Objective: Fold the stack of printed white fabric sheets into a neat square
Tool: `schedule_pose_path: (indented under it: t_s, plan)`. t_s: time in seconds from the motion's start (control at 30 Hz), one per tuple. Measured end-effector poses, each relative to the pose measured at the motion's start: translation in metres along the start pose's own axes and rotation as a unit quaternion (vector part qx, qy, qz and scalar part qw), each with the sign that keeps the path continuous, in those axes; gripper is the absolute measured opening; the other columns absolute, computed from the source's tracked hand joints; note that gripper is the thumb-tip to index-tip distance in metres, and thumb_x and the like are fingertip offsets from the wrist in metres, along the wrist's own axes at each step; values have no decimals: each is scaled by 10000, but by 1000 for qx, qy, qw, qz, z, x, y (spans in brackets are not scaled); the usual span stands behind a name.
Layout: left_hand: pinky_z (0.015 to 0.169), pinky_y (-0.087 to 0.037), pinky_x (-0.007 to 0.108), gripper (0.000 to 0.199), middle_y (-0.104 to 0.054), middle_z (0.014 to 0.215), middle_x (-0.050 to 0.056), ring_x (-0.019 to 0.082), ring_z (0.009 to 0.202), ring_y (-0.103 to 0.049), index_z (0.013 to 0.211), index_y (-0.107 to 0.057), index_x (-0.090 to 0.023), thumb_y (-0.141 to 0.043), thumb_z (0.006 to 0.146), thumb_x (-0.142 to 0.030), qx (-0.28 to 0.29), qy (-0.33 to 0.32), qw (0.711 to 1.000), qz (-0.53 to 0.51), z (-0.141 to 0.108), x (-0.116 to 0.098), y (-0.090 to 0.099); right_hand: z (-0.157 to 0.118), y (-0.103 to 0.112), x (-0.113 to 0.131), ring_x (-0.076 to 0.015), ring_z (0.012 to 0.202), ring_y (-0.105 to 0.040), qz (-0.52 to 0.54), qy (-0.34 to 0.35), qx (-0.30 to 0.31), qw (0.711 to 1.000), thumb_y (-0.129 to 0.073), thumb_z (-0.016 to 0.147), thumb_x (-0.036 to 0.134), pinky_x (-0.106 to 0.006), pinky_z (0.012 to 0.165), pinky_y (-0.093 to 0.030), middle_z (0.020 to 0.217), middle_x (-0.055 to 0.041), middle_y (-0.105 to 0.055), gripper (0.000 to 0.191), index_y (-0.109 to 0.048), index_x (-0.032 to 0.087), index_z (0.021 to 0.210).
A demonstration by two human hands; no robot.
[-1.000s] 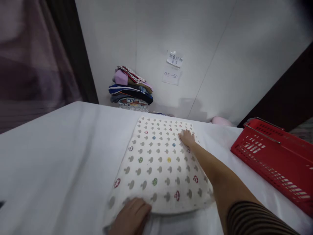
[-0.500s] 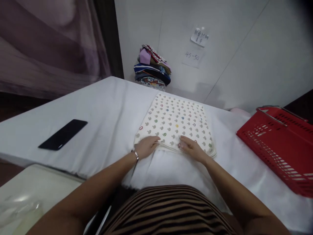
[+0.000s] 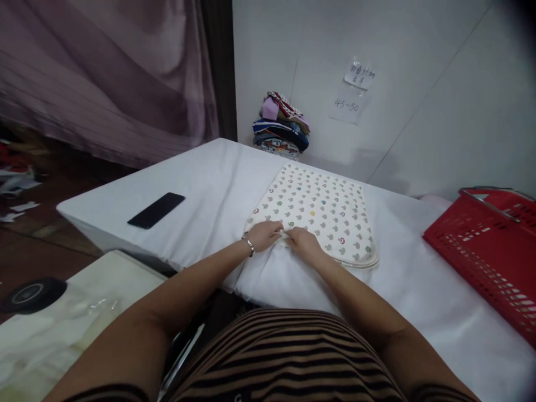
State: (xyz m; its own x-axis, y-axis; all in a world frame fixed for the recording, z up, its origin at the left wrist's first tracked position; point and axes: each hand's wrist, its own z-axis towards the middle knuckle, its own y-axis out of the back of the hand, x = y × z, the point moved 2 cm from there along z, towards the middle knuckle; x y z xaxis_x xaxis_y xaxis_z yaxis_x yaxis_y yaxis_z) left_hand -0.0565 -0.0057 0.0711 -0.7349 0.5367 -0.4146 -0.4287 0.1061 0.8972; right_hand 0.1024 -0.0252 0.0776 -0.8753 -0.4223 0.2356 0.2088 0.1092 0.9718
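A folded white cloth (image 3: 322,215) printed with small grey and coloured mushroom-like shapes lies flat on the white-covered table (image 3: 209,195). Its layered near edge faces me. My left hand (image 3: 264,234), with a silver bracelet at the wrist, pinches that edge left of its middle. Close beside it, my right hand (image 3: 304,243) is closed on the same edge, the fingertips of both hands almost meeting. A bit of the pale edge shows between them. The exact layers held are too small to make out.
A black phone (image 3: 156,210) lies on the table's left part. To the right stands a red plastic basket (image 3: 481,240). Folded clothes (image 3: 281,125) are stacked by the wall at the back. A pale surface (image 3: 113,285) with clear plastic adjoins the table at lower left.
My right hand has moved left along the cloth's near edge and now meets my left hand there, its fingers closed. The camera view has shifted left.
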Motion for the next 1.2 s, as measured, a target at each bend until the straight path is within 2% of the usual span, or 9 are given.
schedule_pose_path:
  t_s: [0.13, 0.3, 0.4, 0.5, 0.73, 0.87, 0.93, 1.1, 1.2]
  plan:
    - [855, -369, 356, 241, -596, 980, 65, 212, 970, -515, 985, -564, -182, -496, 754, -190, -44, -22, 997, 63, -16, 4, 0, -4, -7, -5, -189, 972, -505, 11, 5, -6, 1000, -341, 880, 259, -265, 830, -353, 1039, -55, -585, 314, -561, 209, 1099]
    - [939, -340, 376, 333, -569, 1092, 56, 209, 1065, -479, 1027, -556, -198, -508, 701, -152, -112, 31, 992, 56, -41, 30, 11, -4, -11, -9, -176, 1001, -496, 17, 7, -6, 1000, -349, 883, 257, -259, 842, -349, 1074, -46, -577, 318, -551, 221, 1125]
    - [923, -372, 356, 286, -571, 1073, 63, 202, 1029, -493, 969, -575, -187, -502, 697, -139, -151, 74, 984, 55, -53, 47, 19, -4, -14, -10, -171, 973, -507, 22, 19, -14, 999, -368, 882, 258, -263, 827, -362, 1040, -46, -586, 301, -555, 217, 1114]
    - [880, -410, 330, 207, -573, 1016, 64, 192, 972, -505, 924, -581, -180, -495, 736, -176, -167, 111, 979, 34, -58, 55, 21, -4, -16, -12, -169, 963, -516, 25, 31, -30, 999, -388, 875, 254, -262, 817, -377, 1016, -42, -593, 282, -563, 218, 1094]
    - [817, -433, 300, 165, -587, 930, 35, 161, 890, -530, 858, -586, -196, -432, 825, -245, -138, 120, 983, -25, -45, 57, 23, -6, -18, -15, -162, 993, -519, 56, 45, -53, 996, -386, 874, 226, -259, 842, -392, 1057, -40, -592, 299, -555, 213, 1120]
    - [838, -423, 301, 162, -591, 919, 34, 156, 888, -534, 818, -586, -187, -426, 823, -206, -95, 112, 989, -35, -35, 61, 26, -5, -19, -16, -163, 999, -520, 60, 43, -51, 996, -399, 866, 219, -264, 851, -393, 1061, -40, -592, 302, -555, 211, 1124]
    - [834, -422, 297, 150, -584, 935, 36, 154, 890, -533, 804, -583, -188, -433, 810, -182, -92, 110, 989, -23, -34, 61, 27, -4, -19, -16, -165, 1005, -519, 59, 41, -47, 996, -398, 866, 224, -269, 849, -394, 1068, -42, -591, 306, -554, 214, 1129]
    - [754, -437, 274, 74, -543, 941, 40, 149, 845, -515, 804, -548, -187, -490, 765, -162, -201, 119, 972, 11, -41, 48, 24, -3, -20, -17, -169, 1004, -520, 63, 37, -44, 996, -394, 867, 235, -280, 843, -397, 1071, -41, -591, 311, -553, 229, 1135]
    - [767, -428, 272, 118, -535, 938, 40, 150, 874, -499, 748, -545, -187, -467, 741, -98, -229, 94, 969, 26, -48, 38, 21, -3, -20, -17, -165, 993, -523, 72, 40, -47, 995, -394, 867, 237, -279, 842, -398, 1061, -38, -594, 311, -554, 227, 1133]
